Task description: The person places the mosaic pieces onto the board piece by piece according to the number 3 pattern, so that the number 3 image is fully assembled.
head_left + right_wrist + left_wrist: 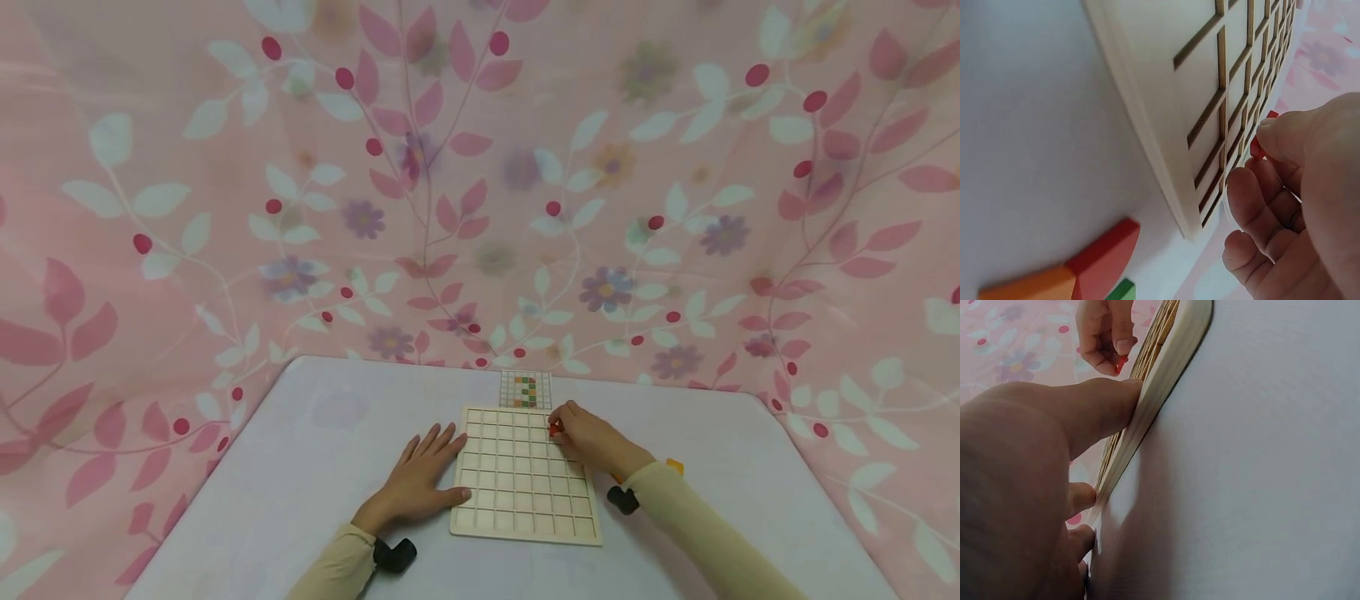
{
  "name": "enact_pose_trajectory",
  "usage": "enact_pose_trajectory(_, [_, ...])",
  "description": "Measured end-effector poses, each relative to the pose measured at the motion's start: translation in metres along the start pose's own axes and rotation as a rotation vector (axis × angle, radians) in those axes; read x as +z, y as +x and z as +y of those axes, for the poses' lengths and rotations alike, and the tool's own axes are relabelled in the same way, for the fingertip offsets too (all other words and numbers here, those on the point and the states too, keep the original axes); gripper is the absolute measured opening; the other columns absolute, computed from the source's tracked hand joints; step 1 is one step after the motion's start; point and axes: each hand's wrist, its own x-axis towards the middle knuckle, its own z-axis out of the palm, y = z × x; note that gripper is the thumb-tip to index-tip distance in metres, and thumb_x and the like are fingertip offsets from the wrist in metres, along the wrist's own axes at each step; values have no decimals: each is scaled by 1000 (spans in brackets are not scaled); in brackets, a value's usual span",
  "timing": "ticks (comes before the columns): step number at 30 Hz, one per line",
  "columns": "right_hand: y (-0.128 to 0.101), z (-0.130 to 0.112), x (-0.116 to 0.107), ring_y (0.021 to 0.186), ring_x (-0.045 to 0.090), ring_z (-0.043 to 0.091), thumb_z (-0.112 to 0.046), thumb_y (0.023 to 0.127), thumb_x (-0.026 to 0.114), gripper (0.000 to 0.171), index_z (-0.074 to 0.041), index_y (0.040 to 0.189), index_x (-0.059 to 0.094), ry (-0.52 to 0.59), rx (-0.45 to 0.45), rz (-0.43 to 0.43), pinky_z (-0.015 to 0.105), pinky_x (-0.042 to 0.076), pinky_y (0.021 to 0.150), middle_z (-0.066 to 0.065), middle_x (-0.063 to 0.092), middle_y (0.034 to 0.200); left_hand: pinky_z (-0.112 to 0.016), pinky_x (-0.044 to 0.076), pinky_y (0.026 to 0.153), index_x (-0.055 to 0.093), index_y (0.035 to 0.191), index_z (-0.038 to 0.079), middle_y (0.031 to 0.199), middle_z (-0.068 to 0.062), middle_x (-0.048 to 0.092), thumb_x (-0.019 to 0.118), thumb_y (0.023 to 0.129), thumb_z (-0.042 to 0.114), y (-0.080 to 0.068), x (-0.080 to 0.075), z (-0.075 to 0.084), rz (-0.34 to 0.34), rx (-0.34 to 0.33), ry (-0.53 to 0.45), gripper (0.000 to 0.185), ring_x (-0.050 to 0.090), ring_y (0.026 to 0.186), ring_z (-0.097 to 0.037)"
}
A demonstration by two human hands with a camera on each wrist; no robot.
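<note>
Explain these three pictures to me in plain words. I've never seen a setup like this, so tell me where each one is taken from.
There is no machine: a person is working bare-handed. The widest picture comes from a camera on the head; the others come from a camera on each wrist.

On the white table lies a wooden board divided into squares, with a small patterned card at its far end. The left hand rests at the board's left edge. The right hand pinches a small red piece near the far right corner. The right wrist view also shows red, orange and green blocks beside the board.
</note>
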Motion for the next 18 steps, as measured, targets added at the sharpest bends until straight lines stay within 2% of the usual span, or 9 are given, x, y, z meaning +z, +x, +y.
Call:
enact_pose_trajectory(5, [4,-6,3,88,53,7,-24,102,57,17,-15,116,54,66,27,-24,30,52,82,-7,52,104,-60,8,119,28,158,19,165,-5,19,55,90,64,0,-1,0,-4,14,3,85,9,153,-32])
enact_pose_trajectory(12, [8,-12,8,84,50,8,-20,102,54,14,-13,115,54,45,-25,-24,29,51,79,-5,51,101,-61,8,119,29,157,18,165,-6,20,56,90,62,-1,-2,2,-9,12,-9,85,10,153,-33])
enact_pose_trajectory(18, [11,-15,10,86,51,8,-22,102,56,16,-14,115,57,110,-14,-21,28,52,79,-6,52,101,-61,9,118,29,157,19,165,-6,20,57,89,63,0,-2,2,-13,-7,-5,86,10,153,-33])
